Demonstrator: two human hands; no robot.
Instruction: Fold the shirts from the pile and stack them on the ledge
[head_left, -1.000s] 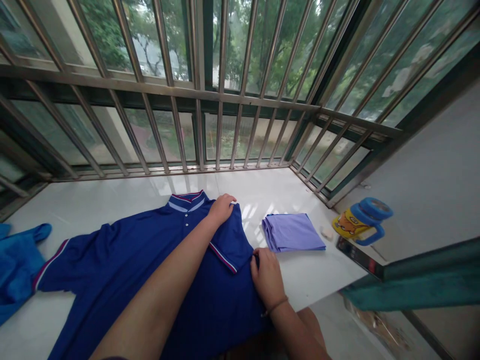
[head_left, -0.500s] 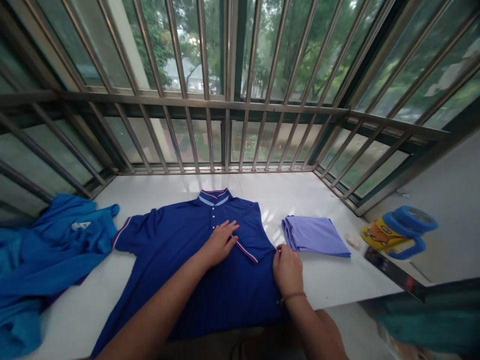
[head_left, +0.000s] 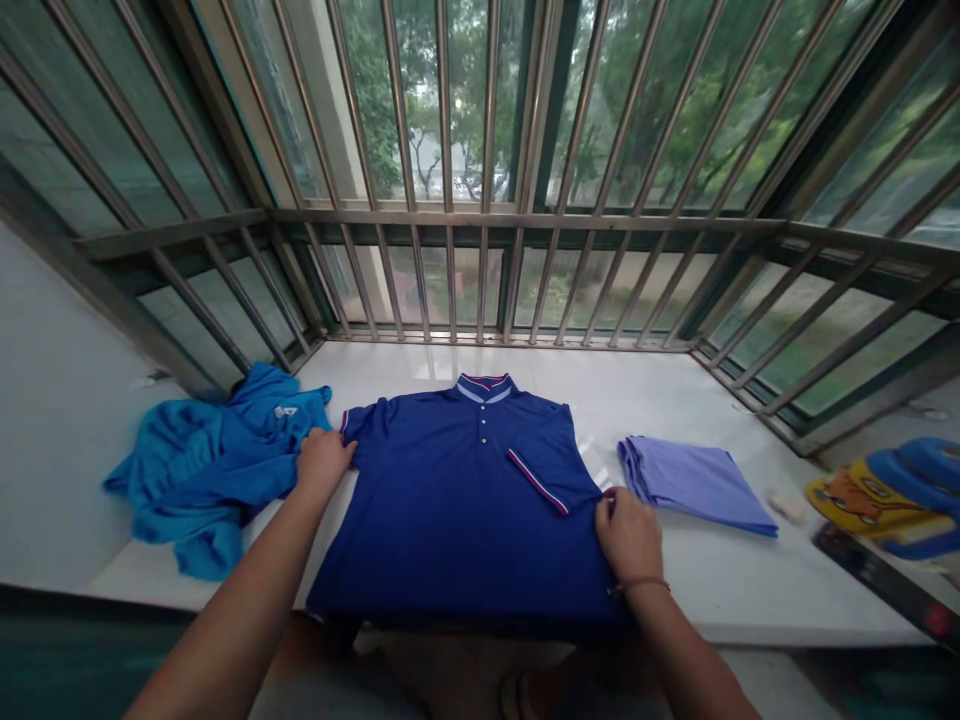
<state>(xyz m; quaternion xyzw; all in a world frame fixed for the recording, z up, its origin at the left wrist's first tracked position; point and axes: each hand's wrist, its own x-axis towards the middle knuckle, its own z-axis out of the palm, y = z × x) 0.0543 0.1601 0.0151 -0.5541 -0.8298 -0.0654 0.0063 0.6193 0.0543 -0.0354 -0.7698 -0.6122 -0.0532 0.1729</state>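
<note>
Navy polo shirt with a red-and-white trimmed collar lies face up on the white glossy ledge, its collar toward the window and its hem hanging just over the near edge. I see its right sleeve already folded inward across the chest, the striped cuff slanting over the front. My left hand sits at the shirt's other sleeve, fingers curled onto the cuff; from this angle I think they pinch the fabric, though I cannot tell for sure. My right hand rests at the folded right edge of the shirt, fingers bent and pressing or gripping the cloth there, a thin band on its wrist.

Just left of the shirt, touching the left hand's side, lies a crumpled bright blue garment. To the right, near but apart from the shirt, sits a neatly folded lilac cloth. Farther right is a yellow and blue plastic jug. Metal window bars enclose the ledge.
</note>
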